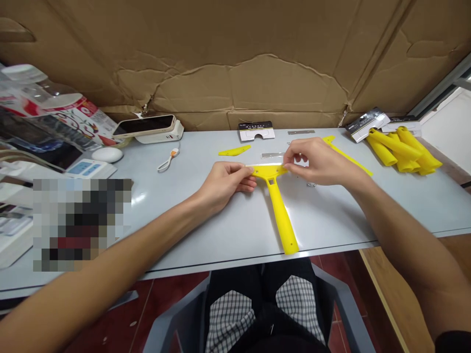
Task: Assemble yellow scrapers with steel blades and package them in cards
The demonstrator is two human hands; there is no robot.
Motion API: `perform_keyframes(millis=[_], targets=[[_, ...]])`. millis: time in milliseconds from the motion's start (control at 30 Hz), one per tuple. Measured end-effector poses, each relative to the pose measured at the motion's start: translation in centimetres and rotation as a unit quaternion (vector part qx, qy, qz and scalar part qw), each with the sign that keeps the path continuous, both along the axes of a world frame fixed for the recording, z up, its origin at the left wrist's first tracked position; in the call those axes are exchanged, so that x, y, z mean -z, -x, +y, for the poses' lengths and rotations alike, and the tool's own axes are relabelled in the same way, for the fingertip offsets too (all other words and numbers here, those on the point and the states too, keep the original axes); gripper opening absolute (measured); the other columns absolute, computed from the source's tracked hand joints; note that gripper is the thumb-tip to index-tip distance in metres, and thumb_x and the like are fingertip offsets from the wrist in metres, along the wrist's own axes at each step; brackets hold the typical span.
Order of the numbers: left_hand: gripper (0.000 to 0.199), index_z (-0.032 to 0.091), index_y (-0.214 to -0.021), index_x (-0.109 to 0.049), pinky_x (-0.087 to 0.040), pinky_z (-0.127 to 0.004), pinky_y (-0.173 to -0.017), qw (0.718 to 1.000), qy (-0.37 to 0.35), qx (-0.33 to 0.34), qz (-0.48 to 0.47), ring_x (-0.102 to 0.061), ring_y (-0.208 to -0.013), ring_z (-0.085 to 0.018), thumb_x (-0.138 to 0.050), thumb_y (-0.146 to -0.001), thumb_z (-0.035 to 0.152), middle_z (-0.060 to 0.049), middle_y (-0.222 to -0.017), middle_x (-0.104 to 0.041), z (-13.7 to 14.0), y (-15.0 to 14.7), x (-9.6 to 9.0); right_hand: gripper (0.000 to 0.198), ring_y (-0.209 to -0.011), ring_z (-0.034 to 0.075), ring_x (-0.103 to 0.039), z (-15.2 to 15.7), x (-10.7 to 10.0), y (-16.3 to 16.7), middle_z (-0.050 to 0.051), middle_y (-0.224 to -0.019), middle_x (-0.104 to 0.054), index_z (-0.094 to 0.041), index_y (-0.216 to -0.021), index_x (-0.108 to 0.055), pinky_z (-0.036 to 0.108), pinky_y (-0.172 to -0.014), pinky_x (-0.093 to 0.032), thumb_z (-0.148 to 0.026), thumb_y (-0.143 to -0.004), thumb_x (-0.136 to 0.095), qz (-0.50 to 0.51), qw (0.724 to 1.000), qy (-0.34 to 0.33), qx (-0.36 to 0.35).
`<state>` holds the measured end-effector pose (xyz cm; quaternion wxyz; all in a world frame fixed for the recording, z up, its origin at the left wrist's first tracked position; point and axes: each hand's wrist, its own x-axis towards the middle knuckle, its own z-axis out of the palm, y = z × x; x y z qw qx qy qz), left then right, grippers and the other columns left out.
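Observation:
A yellow scraper [282,215] lies in front of me with its handle toward the table's near edge. A thin metal blade [265,165] shows along the top of its wide head. My left hand [231,176] pinches the left end of the head between thumb and fingers. At the right end, the fingertips of my right hand [312,159] are closed on the head's corner. Just beyond the head lies a loose blade [271,155]. Small screws [311,185] sit below my right hand. A yellow cover strip [234,151] rests farther left.
Another yellow piece [353,159] lies right of my right hand. Yellow handles [405,152] are piled at the far right beside black-and-white cards [368,123]. Toward the back are a card [256,131] and another blade [300,132]. A phone [145,126] and cable [169,159] are left.

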<state>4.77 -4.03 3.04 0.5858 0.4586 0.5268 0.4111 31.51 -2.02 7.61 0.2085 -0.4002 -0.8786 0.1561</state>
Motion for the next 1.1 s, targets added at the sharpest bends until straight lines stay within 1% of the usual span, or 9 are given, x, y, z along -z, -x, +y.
perform_keyframes(millis=[67, 167, 267, 367, 467, 667, 867, 967, 1100], targets=[[0.025, 0.01, -0.078, -0.082, -0.065, -0.029, -0.07, 1.0, -0.002, 0.017, -0.003, -0.074, -0.063, -0.014, -0.079, -0.102, 0.017, -0.012, -0.079, -0.082, -0.5, -0.3, 0.0, 0.009, -0.101, 0.028, -0.07, -0.7, 1.0, 1.3, 0.009, -0.106, -0.076, -0.024, -0.094, -0.071, 0.046, -0.096, -0.054, -0.024, -0.101, -0.065, 0.069, 0.997, -0.025, -0.036], [0.023, 0.011, -0.08, -0.083, -0.066, -0.03, -0.072, 0.999, -0.004, 0.035, -0.005, -0.073, -0.063, -0.014, -0.081, -0.101, 0.02, -0.011, -0.079, -0.082, -0.9, -0.5, 0.1, 0.008, -0.123, 0.032, -0.068, -1.4, 2.8, 2.8, 0.013, -0.124, -0.072, -0.025, -0.098, -0.073, 0.053, -0.11, -0.052, -0.025, -0.103, -0.066, 0.113, 0.99, -0.056, -0.07], [0.022, 0.011, -0.081, -0.084, -0.066, -0.03, -0.073, 0.999, -0.007, 0.045, 0.0, -0.073, -0.064, -0.014, -0.082, -0.1, 0.021, -0.01, -0.079, -0.081, -0.9, -0.5, 0.2, 0.01, -0.128, 0.034, -0.066, -1.6, 4.2, 3.6, 0.013, -0.131, -0.072, -0.025, -0.098, -0.073, 0.058, -0.115, -0.048, -0.023, -0.105, -0.066, 0.125, 0.989, -0.068, -0.049], [0.022, 0.012, -0.081, -0.084, -0.066, -0.031, -0.072, 0.999, -0.009, 0.049, -0.001, -0.072, -0.064, -0.015, -0.082, -0.101, 0.021, -0.01, -0.079, -0.081, -0.9, -0.4, 0.2, 0.013, -0.125, 0.034, -0.067, -1.5, 5.0, 4.0, 0.012, -0.128, -0.075, -0.025, -0.094, -0.073, 0.058, -0.114, -0.048, -0.023, -0.105, -0.066, 0.132, 0.989, -0.067, -0.009], [0.025, 0.012, -0.08, -0.084, -0.066, -0.031, -0.072, 0.999, -0.011, 0.051, 0.001, -0.073, -0.065, -0.015, -0.08, -0.103, 0.021, -0.011, -0.079, -0.081, -0.9, -0.5, 0.1, 0.014, -0.121, 0.033, -0.069, -1.3, 5.3, 4.3, 0.012, -0.123, -0.076, -0.024, -0.092, -0.073, 0.057, -0.112, -0.049, -0.023, -0.104, -0.067, 0.142, 0.988, -0.066, 0.013], [0.029, 0.014, -0.075, -0.083, -0.066, -0.032, -0.072, 0.999, -0.013, 0.051, 0.006, -0.072, -0.064, -0.015, -0.079, -0.103, 0.02, -0.011, -0.078, -0.08, -1.0, -0.7, -0.2, 0.013, -0.115, 0.031, -0.073, -1.2, 5.5, 4.7, 0.01, -0.118, -0.079, -0.025, -0.092, -0.074, 0.053, -0.107, -0.053, -0.02, -0.102, -0.066, 0.151, 0.987, -0.046, 0.016], [0.029, 0.013, -0.077, -0.083, -0.064, -0.03, -0.069, 0.999, -0.014, 0.047, 0.005, -0.072, -0.063, -0.014, -0.077, -0.104, 0.018, -0.01, -0.077, -0.079, -1.0, -0.6, -0.2, 0.014, -0.111, 0.03, -0.074, -1.3, 5.6, 5.0, 0.011, -0.114, -0.081, -0.023, -0.094, -0.076, 0.05, -0.101, -0.055, -0.024, -0.104, -0.066, 0.154, 0.987, -0.046, 0.023], [0.029, 0.013, -0.076, -0.083, -0.065, -0.031, -0.071, 0.999, -0.012, 0.045, 0.006, -0.073, -0.063, -0.015, -0.078, -0.104, 0.019, -0.01, -0.078, -0.08, -1.0, -0.6, -0.1, 0.016, -0.11, 0.029, -0.075, -1.3, 5.2, 4.8, 0.011, -0.116, -0.081, -0.024, -0.095, -0.076, 0.049, -0.099, -0.056, -0.024, -0.105, -0.064, 0.151, 0.988, -0.029, 0.02], [0.03, 0.013, -0.075, -0.082, -0.065, -0.031, -0.071, 0.999, -0.006, 0.039, 0.005, -0.072, -0.062, -0.015, -0.076, -0.104, 0.017, -0.01, -0.077, -0.08, -1.0, -0.7, -0.1, 0.022, -0.111, 0.028, -0.075, -1.2, 4.9, 4.3, 0.01, -0.116, -0.079, -0.024, -0.1, -0.077, 0.046, -0.097, -0.059, -0.015, -0.104, -0.058, 0.168, 0.985, -0.029, 0.004]])
